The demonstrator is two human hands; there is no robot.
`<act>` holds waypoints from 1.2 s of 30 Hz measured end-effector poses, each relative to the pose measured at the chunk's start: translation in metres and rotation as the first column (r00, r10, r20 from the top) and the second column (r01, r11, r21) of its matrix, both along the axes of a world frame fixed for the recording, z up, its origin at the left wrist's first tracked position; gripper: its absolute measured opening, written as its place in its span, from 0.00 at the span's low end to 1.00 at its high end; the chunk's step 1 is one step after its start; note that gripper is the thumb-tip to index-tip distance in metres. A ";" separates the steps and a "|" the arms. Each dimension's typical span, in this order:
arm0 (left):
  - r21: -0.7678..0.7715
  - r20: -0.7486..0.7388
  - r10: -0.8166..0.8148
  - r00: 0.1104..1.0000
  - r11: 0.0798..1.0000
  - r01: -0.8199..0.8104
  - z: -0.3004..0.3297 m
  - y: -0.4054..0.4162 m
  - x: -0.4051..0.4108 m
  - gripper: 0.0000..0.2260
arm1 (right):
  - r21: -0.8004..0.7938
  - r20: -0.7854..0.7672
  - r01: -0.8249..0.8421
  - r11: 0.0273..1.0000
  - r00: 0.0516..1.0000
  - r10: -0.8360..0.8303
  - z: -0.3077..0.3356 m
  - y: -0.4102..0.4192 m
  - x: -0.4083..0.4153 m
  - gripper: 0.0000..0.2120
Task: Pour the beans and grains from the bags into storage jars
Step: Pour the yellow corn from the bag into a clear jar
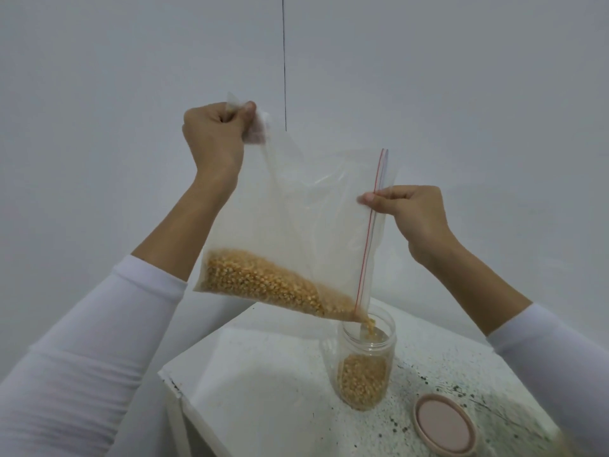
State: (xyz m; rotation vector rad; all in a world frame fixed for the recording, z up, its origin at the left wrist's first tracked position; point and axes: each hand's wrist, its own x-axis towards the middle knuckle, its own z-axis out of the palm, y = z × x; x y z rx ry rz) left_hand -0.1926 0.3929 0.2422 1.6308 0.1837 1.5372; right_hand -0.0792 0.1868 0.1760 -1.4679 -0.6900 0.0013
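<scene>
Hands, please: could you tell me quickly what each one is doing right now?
Left hand: grips the bag by its corner.
Right hand: pinches the bag's zip edge.

No words, labels, brands or numbers can be read anywhere; the clear plastic zip bag (296, 206) carries only a plain red seal line along its mouth, at 3 o'clock; the round pinkish lid (445, 423), at 5 o'clock, is blank.
</scene>
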 end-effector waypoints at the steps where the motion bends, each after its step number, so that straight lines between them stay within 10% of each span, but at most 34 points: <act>1: 0.006 0.006 0.012 1.000 1.000 -0.012 0.000 0.000 -0.001 0.24 | 0.010 -0.001 0.008 1.000 1.000 -0.008 0.001 -0.001 0.001 0.03; 29: -0.032 -0.037 -0.012 0.999 0.999 0.011 -0.001 -0.009 -0.010 0.13 | -0.042 -0.020 -0.036 0.998 0.999 0.035 0.000 -0.009 0.000 0.07; 36: -0.004 -0.031 0.035 0.999 0.999 -0.035 0.002 -0.009 -0.013 0.25 | -0.046 -0.010 -0.044 0.998 0.999 0.044 0.001 -0.006 0.000 0.09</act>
